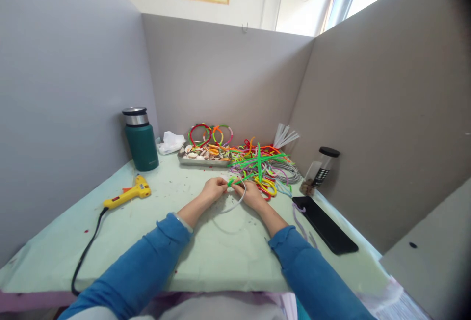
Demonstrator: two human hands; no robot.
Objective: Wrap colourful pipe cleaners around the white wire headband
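Observation:
Near the middle of the table, my left hand (215, 190) pinches one end of a grey-white wire (235, 206), which bends down in a loop between my hands. A bright green pipe cleaner (230, 181) shows at my fingertips, around or against the wire; I cannot tell which. My right hand (251, 194) is closed on the green pipe cleaner, its fingertips close to the left ones. Just beyond my hands lies a tangled heap of coloured pipe cleaners (259, 160). Yellow-handled scissors (270, 187) lie by my right hand.
A metal tray (204, 162) of shells and several colourful rings (200, 133) stand at the back. On the left are a green bottle (142, 143) and a corded yellow glue gun (128, 195). A black phone (326, 224) and a clear jar (320, 170) sit right. Grey partitions (228, 74) enclose the table.

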